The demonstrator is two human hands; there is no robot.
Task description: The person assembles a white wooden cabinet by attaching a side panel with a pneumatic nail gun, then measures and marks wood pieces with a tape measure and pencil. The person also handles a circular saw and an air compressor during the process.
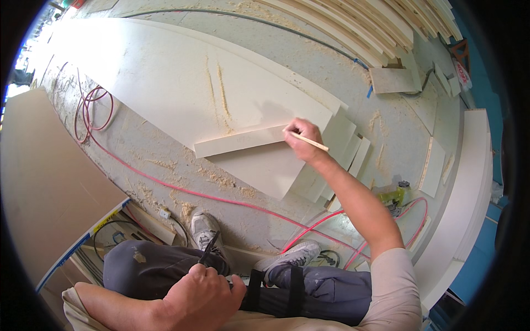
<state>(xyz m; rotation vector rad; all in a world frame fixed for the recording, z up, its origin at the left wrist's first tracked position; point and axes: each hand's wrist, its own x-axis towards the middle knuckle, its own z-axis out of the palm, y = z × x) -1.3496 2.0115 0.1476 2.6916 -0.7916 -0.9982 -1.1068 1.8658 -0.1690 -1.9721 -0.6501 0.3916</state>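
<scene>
My right hand [305,137] pinches a light wood-coloured pencil [316,143] over the right end of a narrow white board strip [237,142]. The strip lies at a slant on a large white panel [165,83], and my fingers cover its far right end. Whether the pencil tip touches the strip, I cannot tell. Close to my body, my left hand [201,298] is closed around a slender dark tool [209,247] that points up and away from me. Its grip is hidden in my fingers, so its exact kind does not show.
Smaller white boards [337,149] lie under the panel's right end. A red hose [221,198] crosses the dusty floor near my shoes, by a yellow-green power tool [393,197]. Long boards [353,27] are stacked at the back right. A brown panel [55,182] stands at left.
</scene>
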